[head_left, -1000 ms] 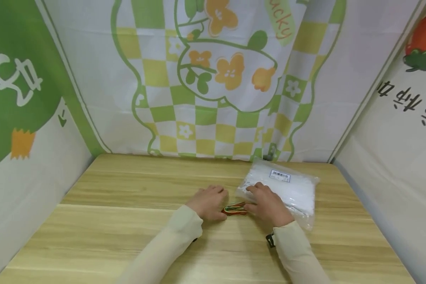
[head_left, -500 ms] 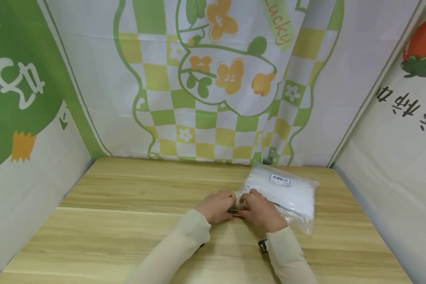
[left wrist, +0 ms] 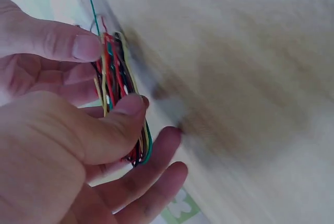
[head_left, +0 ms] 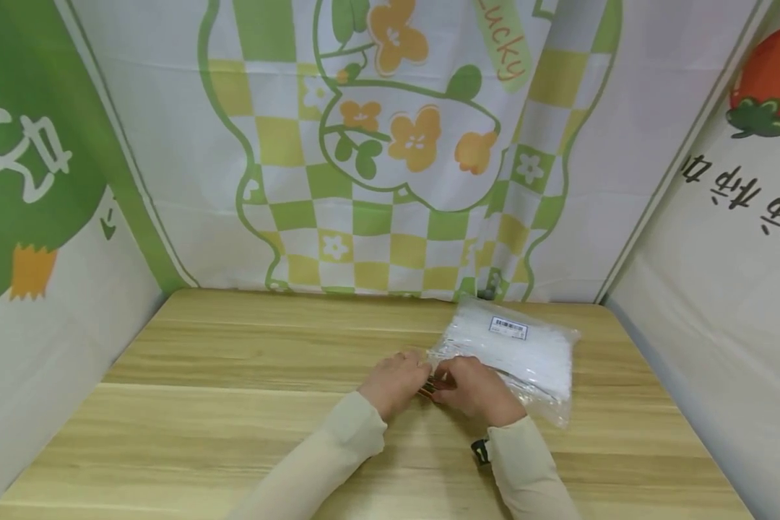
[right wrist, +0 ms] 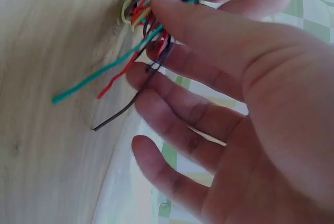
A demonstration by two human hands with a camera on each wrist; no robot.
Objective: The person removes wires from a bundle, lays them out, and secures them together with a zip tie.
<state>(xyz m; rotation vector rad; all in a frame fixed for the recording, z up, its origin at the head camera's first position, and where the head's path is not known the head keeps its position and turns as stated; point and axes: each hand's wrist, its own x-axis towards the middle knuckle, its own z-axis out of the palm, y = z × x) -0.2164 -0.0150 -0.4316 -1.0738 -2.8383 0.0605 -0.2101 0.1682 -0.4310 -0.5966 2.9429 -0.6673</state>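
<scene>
Both hands pinch a looped bundle of thin electrical wires (left wrist: 116,65) in red, yellow, green and black. In the head view my left hand (head_left: 393,384) is at the bundle's left end and my right hand (head_left: 479,391) at its right end, mostly covering it. The left wrist view has my left thumb pressed across the coil, its outer fingers spread beyond the lower end. From the right wrist, the right thumb lies over the bundle (right wrist: 143,7). A loose green wire end (right wrist: 78,85), a red one and a black one stick out past the fingers.
Just behind the right hand lies a clear plastic bag (head_left: 516,354) of white material with a barcode label (head_left: 509,328). The wooden table (head_left: 234,433) meets a patterned cloth wall (head_left: 390,238) at the back, with printed walls on both sides.
My left hand has moved right and closed in on the wires. The right hand has shifted slightly left, and the bundle is now mostly hidden between the hands. The bag has stayed put.
</scene>
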